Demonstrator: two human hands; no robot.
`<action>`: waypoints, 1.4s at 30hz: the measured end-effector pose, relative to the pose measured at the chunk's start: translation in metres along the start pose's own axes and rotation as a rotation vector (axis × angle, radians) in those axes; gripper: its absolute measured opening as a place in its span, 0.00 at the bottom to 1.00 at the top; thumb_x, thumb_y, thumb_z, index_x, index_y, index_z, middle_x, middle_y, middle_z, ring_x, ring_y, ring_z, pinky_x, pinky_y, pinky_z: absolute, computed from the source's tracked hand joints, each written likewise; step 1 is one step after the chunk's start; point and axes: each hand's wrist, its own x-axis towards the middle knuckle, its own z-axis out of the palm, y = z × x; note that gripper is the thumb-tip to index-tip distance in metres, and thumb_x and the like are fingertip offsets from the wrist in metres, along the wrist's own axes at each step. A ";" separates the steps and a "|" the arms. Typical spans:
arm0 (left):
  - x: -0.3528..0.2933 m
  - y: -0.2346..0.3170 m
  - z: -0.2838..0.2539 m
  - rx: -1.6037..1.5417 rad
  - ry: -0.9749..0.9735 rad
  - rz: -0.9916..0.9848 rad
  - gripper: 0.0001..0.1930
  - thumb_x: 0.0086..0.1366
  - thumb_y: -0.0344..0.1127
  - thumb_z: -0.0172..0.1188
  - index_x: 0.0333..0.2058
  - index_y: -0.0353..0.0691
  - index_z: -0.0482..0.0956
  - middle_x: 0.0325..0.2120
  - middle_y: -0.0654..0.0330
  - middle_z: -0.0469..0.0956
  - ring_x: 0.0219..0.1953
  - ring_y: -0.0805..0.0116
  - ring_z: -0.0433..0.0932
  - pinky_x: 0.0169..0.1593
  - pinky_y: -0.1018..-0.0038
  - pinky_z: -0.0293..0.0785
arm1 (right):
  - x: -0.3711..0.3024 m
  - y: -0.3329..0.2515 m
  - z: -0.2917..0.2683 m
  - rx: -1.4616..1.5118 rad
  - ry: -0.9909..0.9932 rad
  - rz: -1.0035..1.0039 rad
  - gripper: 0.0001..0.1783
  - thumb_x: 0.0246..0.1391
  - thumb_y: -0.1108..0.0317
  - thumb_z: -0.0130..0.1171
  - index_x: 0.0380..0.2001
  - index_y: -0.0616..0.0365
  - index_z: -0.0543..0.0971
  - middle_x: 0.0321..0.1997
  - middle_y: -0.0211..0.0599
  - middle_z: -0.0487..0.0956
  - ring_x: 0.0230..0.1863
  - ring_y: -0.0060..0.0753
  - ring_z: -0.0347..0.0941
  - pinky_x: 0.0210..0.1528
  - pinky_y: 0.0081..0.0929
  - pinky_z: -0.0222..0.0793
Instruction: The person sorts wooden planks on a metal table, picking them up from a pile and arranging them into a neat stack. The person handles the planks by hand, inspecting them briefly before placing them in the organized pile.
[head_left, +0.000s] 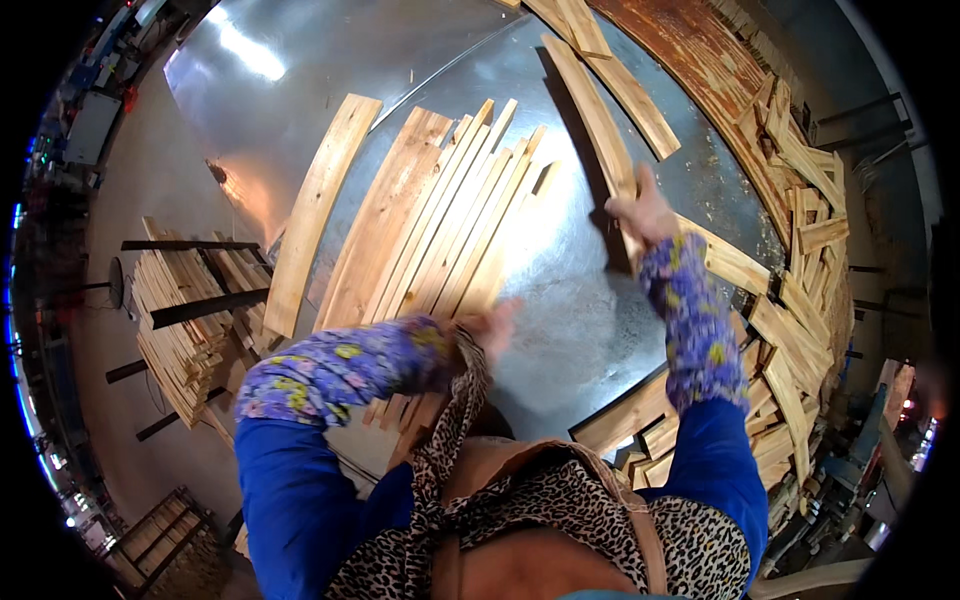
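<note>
My right hand (645, 212) is closed around the near part of a long wooden board (585, 105), which reaches away across the shiny metal table (570, 350). The board's far end casts a dark shadow on the metal. Blurred by motion, my left hand (490, 328) is beside the near part of a row of wooden strips (440, 220); its fingers cannot be made out. To the left of that row lies a wider single board (322, 205). Other planks (625, 85) rest beyond the held one, partly crossing each other.
A heap of short wood offcuts (800, 330) lines the right side, beside a rusty-brown board surface (700, 60). On the left, stacked wood strips (180, 320) sit on a rack with dark bars (210, 308). Another rack (160, 545) stands at the lower left.
</note>
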 end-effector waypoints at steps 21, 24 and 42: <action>-0.146 -0.100 -0.074 -0.467 0.529 -0.851 0.50 0.70 0.74 0.57 0.71 0.29 0.76 0.66 0.41 0.81 0.70 0.44 0.77 0.77 0.53 0.65 | -0.093 0.073 0.229 0.033 -0.216 -0.039 0.82 0.58 0.11 0.52 0.82 0.81 0.43 0.82 0.73 0.62 0.86 0.61 0.58 0.85 0.42 0.53; -0.142 -0.127 -0.033 -0.707 0.714 -0.585 0.47 0.69 0.57 0.68 0.77 0.30 0.66 0.69 0.43 0.77 0.70 0.50 0.76 0.75 0.58 0.69 | -0.105 0.068 0.230 0.145 -0.213 -0.106 0.69 0.64 0.24 0.62 0.82 0.74 0.51 0.81 0.67 0.66 0.84 0.59 0.61 0.84 0.43 0.55; -0.071 0.054 -0.264 -0.562 1.216 0.523 0.48 0.57 0.41 0.76 0.76 0.43 0.69 0.56 0.50 0.82 0.61 0.50 0.82 0.71 0.56 0.76 | -0.193 -0.139 0.014 0.080 0.450 -0.764 0.39 0.65 0.41 0.74 0.69 0.54 0.78 0.63 0.42 0.87 0.63 0.41 0.84 0.67 0.39 0.77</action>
